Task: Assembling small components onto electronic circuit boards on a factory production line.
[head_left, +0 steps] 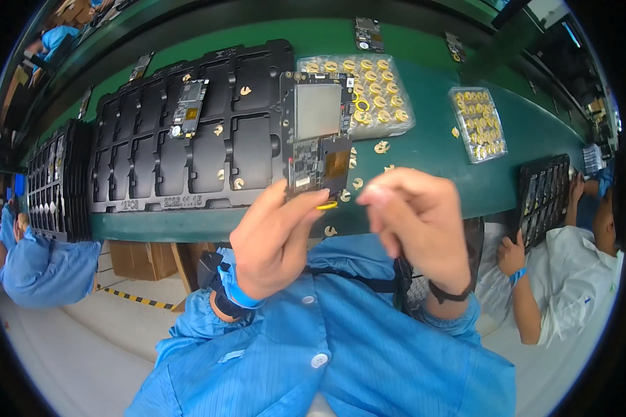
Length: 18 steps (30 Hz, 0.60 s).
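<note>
My left hand (273,236) grips the lower end of a circuit board (302,167) and holds it upright above the front edge of the bench. The board carries a grey rectangular plate and a dark component with a brown patch. A round yellow-rimmed part (327,206), seen nearly edge-on, sits by my left fingertips at the board's bottom. Just right of the board, my right hand (421,222) is raised with thumb and forefinger pinched together. Whatever lies between those fingertips, if anything, is too small to make out.
A black compartment tray (188,201) holds another circuit board (189,108). Behind my board, a clear tray (396,125) contains yellow-rimmed round parts; a similar pack (478,125) lies right. Small cream pieces (382,147) are scattered about. Co-workers sit either side; one holds a black tray (544,198).
</note>
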Each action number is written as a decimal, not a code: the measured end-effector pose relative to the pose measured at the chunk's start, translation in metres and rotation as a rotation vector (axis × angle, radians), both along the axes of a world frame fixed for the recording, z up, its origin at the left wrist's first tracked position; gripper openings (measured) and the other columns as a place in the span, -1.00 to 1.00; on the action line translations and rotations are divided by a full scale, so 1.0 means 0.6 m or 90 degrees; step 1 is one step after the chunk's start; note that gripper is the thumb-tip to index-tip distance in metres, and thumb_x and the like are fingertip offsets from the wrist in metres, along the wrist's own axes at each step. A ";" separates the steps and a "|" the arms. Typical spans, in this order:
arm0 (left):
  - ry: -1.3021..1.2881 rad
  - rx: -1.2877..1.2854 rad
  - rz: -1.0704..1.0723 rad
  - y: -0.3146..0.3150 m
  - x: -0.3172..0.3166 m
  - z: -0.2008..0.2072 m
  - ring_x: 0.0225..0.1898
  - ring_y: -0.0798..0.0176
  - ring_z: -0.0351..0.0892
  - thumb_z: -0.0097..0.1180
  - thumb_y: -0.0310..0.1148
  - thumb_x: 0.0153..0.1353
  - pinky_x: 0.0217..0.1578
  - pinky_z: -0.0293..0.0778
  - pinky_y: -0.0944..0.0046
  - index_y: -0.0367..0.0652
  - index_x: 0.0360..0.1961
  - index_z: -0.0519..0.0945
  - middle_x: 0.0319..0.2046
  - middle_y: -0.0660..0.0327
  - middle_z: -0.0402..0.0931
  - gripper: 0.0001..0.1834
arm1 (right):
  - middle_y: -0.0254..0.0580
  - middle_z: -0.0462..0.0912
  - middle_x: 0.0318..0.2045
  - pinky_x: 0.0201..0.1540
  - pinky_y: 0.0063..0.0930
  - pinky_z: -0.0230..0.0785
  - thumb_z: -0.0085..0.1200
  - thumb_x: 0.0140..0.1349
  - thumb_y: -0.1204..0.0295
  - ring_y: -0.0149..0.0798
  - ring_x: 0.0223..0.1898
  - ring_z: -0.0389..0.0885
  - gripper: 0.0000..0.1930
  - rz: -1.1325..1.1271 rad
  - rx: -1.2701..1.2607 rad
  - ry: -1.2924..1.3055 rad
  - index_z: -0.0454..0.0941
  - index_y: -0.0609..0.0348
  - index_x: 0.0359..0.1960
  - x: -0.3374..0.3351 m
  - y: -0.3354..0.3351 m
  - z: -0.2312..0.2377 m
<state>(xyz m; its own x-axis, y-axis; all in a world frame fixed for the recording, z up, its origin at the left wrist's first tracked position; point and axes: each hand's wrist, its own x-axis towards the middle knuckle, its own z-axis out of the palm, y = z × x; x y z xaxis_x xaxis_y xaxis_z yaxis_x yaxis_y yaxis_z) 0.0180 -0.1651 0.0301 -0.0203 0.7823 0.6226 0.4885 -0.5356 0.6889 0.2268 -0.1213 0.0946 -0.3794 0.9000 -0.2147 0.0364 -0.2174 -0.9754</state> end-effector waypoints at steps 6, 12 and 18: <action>0.058 0.020 -0.027 -0.007 -0.001 -0.005 -0.09 -0.12 0.78 0.38 -0.80 0.05 -0.06 0.69 0.14 -0.39 0.01 0.73 -0.09 -0.15 0.71 -0.57 | -0.28 0.64 -0.49 -0.64 -0.64 0.22 0.20 0.53 0.39 -0.57 -0.66 0.47 -0.81 0.079 -0.137 0.091 0.66 0.32 -0.14 -0.019 0.006 -0.019; 0.069 0.046 -0.010 -0.011 -0.005 -0.006 -0.08 -0.16 0.77 0.36 -0.81 0.06 -0.04 0.68 0.14 -0.40 0.06 0.72 -0.09 -0.15 0.70 -0.53 | -0.25 0.66 -0.47 -0.66 -0.63 0.21 0.22 0.49 0.46 -0.55 -0.68 0.48 -0.85 0.098 -0.254 0.170 0.65 0.34 -0.11 -0.016 0.013 -0.021; -0.225 -0.252 -0.063 -0.018 -0.001 -0.004 0.16 0.11 0.69 0.07 -0.81 0.35 0.18 0.55 0.19 -0.42 0.31 0.58 0.15 -0.18 0.65 -0.50 | -0.32 0.67 -0.39 -0.43 -0.74 0.29 0.23 0.48 0.51 -0.61 -0.50 0.53 -0.88 -0.008 0.049 0.053 0.64 0.33 -0.09 -0.016 -0.008 -0.017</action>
<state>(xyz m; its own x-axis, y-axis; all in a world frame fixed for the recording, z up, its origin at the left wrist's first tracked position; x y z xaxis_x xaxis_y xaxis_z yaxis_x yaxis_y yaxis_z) 0.0174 -0.1759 0.0274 -0.0895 0.9645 0.2485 0.1512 -0.2334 0.9605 0.2170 -0.1260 0.0843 -0.3819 0.9172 -0.1132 -0.0484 -0.1421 -0.9887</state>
